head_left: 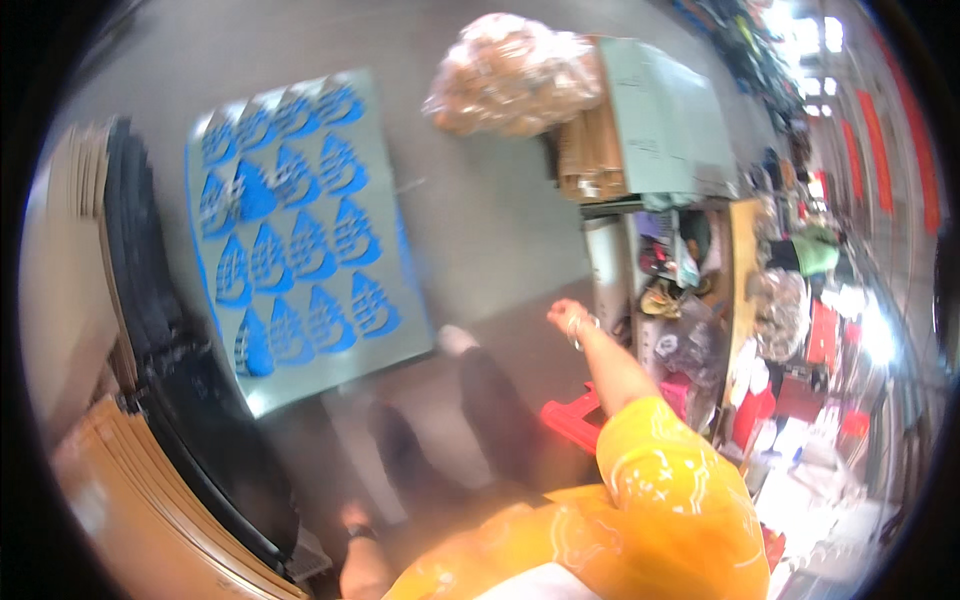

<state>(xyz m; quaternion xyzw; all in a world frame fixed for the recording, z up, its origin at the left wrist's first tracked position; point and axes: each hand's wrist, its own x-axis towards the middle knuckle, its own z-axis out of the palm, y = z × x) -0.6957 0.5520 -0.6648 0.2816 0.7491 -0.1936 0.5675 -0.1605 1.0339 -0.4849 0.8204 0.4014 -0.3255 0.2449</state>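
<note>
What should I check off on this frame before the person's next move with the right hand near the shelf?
1. Right hand in view: ok, stretched out toward the cluttered shelf unit.
2. Right hand empty: cannot tell, the picture is blurred; it looks closed.
3. Left hand in view: not ok, only a wrist with a dark band shows at the lower edge.
4. Grey sheet with blue cut-outs undisturbed: ok, lying flat on the floor, untouched.
5. Red stool out of the arm's way: ok, it sits below the forearm.
6. Sharpness: not ok, motion blur.
</note>
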